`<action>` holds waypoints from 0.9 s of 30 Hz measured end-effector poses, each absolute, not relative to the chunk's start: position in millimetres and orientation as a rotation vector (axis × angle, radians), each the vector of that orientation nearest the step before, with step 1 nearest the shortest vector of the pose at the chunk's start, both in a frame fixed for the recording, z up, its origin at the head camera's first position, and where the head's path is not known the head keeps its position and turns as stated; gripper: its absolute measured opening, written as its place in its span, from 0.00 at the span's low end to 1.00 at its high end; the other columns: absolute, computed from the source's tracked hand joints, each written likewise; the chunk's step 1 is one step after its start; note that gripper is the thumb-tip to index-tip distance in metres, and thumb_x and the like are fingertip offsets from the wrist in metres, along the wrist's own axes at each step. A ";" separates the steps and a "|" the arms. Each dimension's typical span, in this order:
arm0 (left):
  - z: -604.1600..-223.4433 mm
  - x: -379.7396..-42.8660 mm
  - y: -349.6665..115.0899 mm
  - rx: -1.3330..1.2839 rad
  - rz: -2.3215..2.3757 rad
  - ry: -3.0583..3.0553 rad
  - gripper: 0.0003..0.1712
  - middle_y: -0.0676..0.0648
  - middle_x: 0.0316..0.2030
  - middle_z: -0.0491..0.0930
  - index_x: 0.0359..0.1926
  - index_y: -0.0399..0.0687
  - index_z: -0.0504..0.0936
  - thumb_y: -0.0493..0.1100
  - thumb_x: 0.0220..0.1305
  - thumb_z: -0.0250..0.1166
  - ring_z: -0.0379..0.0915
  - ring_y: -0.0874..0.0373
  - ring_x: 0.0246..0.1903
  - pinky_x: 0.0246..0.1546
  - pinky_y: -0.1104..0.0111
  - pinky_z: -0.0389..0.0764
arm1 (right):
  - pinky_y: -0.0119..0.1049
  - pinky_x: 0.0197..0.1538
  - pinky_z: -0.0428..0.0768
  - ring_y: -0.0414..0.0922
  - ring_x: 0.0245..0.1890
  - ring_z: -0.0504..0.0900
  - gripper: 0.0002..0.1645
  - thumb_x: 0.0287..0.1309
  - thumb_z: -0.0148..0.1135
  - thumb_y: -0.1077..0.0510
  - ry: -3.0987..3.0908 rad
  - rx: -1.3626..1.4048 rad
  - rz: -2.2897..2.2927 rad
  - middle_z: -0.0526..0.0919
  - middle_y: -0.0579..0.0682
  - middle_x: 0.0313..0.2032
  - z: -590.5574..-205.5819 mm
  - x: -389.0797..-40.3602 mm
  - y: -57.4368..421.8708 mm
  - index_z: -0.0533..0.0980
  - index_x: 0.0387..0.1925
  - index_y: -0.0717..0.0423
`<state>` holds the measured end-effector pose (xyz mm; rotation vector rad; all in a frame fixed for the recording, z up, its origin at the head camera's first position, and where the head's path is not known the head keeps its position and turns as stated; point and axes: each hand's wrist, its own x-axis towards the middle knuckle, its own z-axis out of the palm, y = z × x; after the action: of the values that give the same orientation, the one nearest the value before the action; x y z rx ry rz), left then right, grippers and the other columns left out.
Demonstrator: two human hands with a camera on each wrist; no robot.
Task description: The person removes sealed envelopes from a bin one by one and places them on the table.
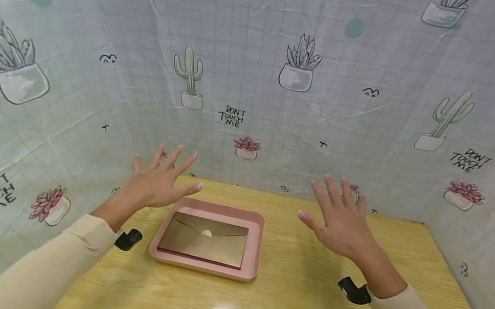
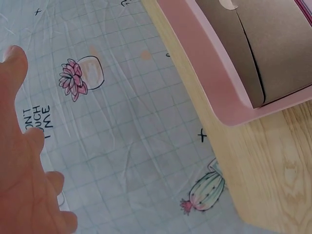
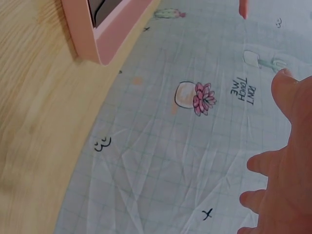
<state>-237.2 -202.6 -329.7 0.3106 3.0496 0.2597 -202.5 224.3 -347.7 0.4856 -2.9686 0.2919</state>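
A pink tray (image 1: 256, 248) lies on the wooden table, left of the middle. In it is a gold-brown envelope (image 1: 203, 247) with a round, pale seal on its flap; a dark red edge shows beneath it. My left hand (image 1: 155, 184) is held above the tray's far left corner, fingers spread, holding nothing. To the right of the tray my right hand (image 1: 341, 225) hovers over the table, its fingers spread too and nothing in it. The left wrist view shows the envelope (image 2: 278, 48) against the tray's pink wall (image 2: 219, 87). Only a corner of the tray (image 3: 83, 34) shows in the right wrist view.
The yellowish wooden table (image 1: 285, 303) has a bright glare spot near its front. A pale sheet (image 1: 257, 73) printed with potted plants and words hangs behind the table and along both sides. Black wrist cameras sit below the left wrist (image 1: 128, 239) and right wrist (image 1: 354, 291).
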 end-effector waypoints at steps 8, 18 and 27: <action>-334.4 -235.0 -204.7 0.312 0.242 3.053 0.54 0.45 0.86 0.30 0.84 0.74 0.38 0.86 0.65 0.39 0.18 0.32 0.82 0.67 0.21 0.20 | 0.82 0.72 0.33 0.69 0.83 0.36 0.52 0.72 0.49 0.27 -2.960 0.501 0.295 0.43 0.59 0.84 -352.0 -202.7 215.8 0.50 0.84 0.48; -343.8 -233.6 -203.7 0.340 0.235 3.068 0.53 0.46 0.86 0.31 0.84 0.75 0.38 0.85 0.66 0.40 0.19 0.32 0.82 0.67 0.20 0.22 | 0.81 0.73 0.32 0.67 0.83 0.35 0.53 0.71 0.48 0.25 -2.959 0.515 0.296 0.41 0.57 0.85 -355.4 -204.8 205.2 0.48 0.85 0.44; -348.4 -231.9 -201.9 0.359 0.246 3.074 0.53 0.45 0.86 0.32 0.85 0.72 0.40 0.83 0.67 0.42 0.20 0.32 0.82 0.67 0.20 0.22 | 0.80 0.74 0.33 0.66 0.84 0.34 0.52 0.70 0.49 0.25 -2.949 0.524 0.307 0.41 0.56 0.85 -358.9 -205.7 196.3 0.49 0.85 0.43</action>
<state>-231.9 -201.9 -348.4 0.3587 3.0741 0.2455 -205.7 196.3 -358.9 0.5244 -2.9488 0.3068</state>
